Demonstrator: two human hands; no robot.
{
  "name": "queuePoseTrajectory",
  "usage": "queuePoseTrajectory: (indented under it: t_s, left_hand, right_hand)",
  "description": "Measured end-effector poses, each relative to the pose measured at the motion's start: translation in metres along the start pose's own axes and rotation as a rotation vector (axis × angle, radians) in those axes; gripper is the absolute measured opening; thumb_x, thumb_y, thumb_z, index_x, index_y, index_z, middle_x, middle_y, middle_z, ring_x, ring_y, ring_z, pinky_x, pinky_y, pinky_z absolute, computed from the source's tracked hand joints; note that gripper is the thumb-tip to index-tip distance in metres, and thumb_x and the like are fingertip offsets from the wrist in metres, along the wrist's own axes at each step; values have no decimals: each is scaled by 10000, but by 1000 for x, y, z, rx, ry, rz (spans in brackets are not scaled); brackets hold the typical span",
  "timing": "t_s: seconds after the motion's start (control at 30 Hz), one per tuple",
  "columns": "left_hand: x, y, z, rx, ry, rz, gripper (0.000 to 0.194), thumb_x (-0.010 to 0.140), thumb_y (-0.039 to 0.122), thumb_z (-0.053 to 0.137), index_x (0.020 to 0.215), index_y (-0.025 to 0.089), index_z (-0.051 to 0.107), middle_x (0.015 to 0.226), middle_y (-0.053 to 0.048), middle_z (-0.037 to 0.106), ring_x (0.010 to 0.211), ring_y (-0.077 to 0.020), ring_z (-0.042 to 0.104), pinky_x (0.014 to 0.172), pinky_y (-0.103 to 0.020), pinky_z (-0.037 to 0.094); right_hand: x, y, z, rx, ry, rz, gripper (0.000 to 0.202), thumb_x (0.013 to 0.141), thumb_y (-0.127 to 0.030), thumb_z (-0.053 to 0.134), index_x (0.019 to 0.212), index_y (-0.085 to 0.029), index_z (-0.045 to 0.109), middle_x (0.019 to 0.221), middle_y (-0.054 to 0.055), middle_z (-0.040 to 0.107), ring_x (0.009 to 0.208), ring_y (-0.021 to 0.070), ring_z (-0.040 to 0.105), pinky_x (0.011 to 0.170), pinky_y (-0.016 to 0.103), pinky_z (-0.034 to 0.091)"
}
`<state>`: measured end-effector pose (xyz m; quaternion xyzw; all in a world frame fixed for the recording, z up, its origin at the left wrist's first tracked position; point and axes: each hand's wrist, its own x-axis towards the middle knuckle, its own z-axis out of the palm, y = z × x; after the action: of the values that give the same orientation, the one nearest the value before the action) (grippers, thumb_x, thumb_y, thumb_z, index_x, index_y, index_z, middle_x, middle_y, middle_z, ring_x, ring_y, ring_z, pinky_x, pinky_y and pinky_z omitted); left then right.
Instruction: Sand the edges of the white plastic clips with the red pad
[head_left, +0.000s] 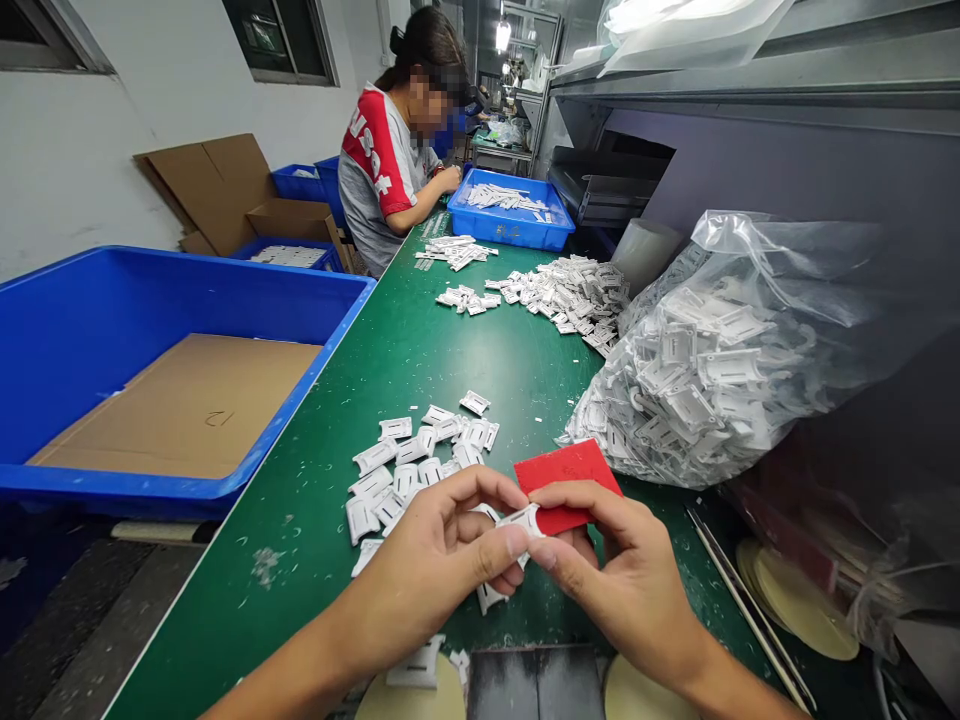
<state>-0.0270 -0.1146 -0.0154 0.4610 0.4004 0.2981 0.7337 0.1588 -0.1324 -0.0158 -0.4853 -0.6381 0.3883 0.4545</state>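
Left hand [446,540] and right hand [626,560] jointly pinch a white part [523,519] between them. A red sheet [571,478] shows just beyond the right fingers. Step appears to be close handling; next move calls for steady fingertips.

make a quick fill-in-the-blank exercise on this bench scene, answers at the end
The left hand and right hand hold a small part coloured ____.
The flat piece beside the right hand is coloured ____.
The clear bag stands on the picture's ____ side.
Inside the large blue bin lies a sheet of ____.

Missing words: white; red; right; cardboard.
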Motion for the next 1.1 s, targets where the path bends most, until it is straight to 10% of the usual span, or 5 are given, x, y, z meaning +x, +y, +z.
queuePoseTrajectory:
  t_s: [1.1]
  left_hand:
    - [0,-1,0,-5,-6,1,358,843,464,693,1035,195,554,662,25,632,676,-125,619,686,-253,466]
  right_hand:
    - [0,0,1,2,14,-27,151,786,-240,752,933,-228,723,817,-3,756,513,95,598,429,191,422]
